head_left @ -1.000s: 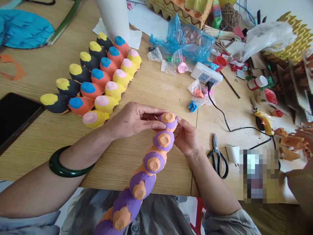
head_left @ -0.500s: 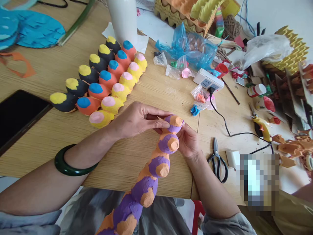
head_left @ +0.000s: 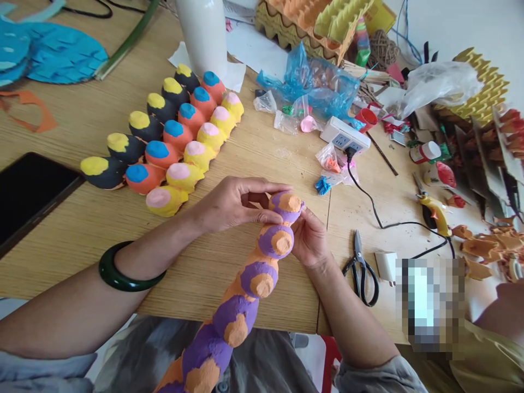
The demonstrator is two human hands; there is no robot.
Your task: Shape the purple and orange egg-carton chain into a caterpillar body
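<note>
A bumpy strip of purple and orange domes point(head_left: 235, 314) runs from the lower edge up to the middle of the view. My left hand point(head_left: 229, 204) grips its far end from the left, thumb and fingers on either side of the top dome. From the right, my right hand point(head_left: 311, 236) pinches the edge of that same dome; some of its fingers are hidden behind the strip. Beyond my left hand lie joined rows of domes: black with yellow tops point(head_left: 154, 130), orange-red with blue tops point(head_left: 176, 137), and yellow with pink tops point(head_left: 197, 155).
A phone point(head_left: 35, 199) lies at the left, a white vase point(head_left: 203, 38) at the back. Scissors point(head_left: 360, 267), a power strip point(head_left: 345, 135) with a cord, a blue bag point(head_left: 319, 82) and yellow pliers point(head_left: 436, 213) are to the right. Another person's sleeve point(head_left: 487, 355) shows lower right.
The strip's lower domes have shifted slightly left in view. My left fingers sit a little differently around the top dome. Both hands keep hold; the whole view has moved slightly.
</note>
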